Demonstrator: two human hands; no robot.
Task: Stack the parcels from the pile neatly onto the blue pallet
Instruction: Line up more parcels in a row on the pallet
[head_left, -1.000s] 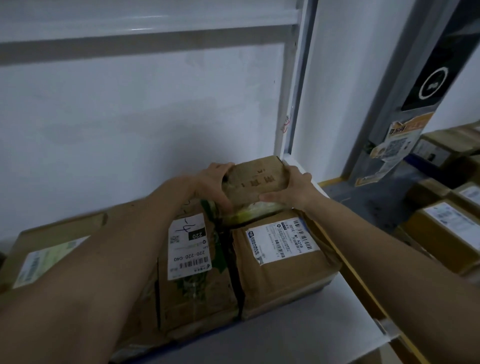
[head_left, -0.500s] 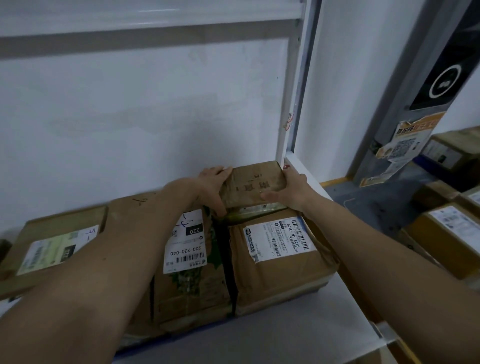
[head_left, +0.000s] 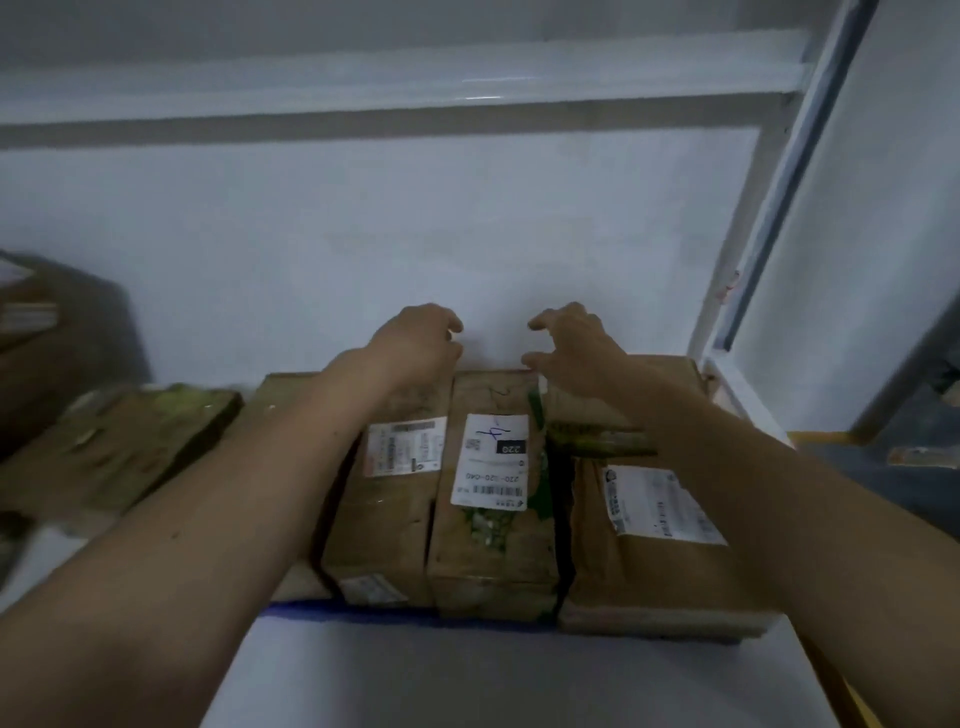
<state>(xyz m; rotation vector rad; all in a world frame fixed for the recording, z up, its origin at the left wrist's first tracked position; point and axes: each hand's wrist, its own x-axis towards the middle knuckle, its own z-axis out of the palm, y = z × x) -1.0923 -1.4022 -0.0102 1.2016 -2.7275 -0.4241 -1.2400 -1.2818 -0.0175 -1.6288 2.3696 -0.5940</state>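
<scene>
A: Where are the hands?
B: Both are raised over the far edge of the parcels, close to the white wall (head_left: 467, 234). The left hand (head_left: 415, 340) has loosely curled fingers and holds nothing. The right hand (head_left: 566, 343) is the same, fingers bent like a claw and empty, with a gap between the two.
A: And the parcels?
B: Packed side by side under the forearms. A box with a small label (head_left: 384, 499) lies below the left wrist, a box marked 220 (head_left: 491, 519) sits between the hands, and a third box (head_left: 649, 551) is under the right arm. A smaller parcel (head_left: 623, 405) rests on top — just beneath the right wrist.
A: The pallet?
B: Only a blue strip (head_left: 322, 609) shows at the boxes' near edge. A flat parcel (head_left: 130, 441) lies well left of the left hand — blurred.
</scene>
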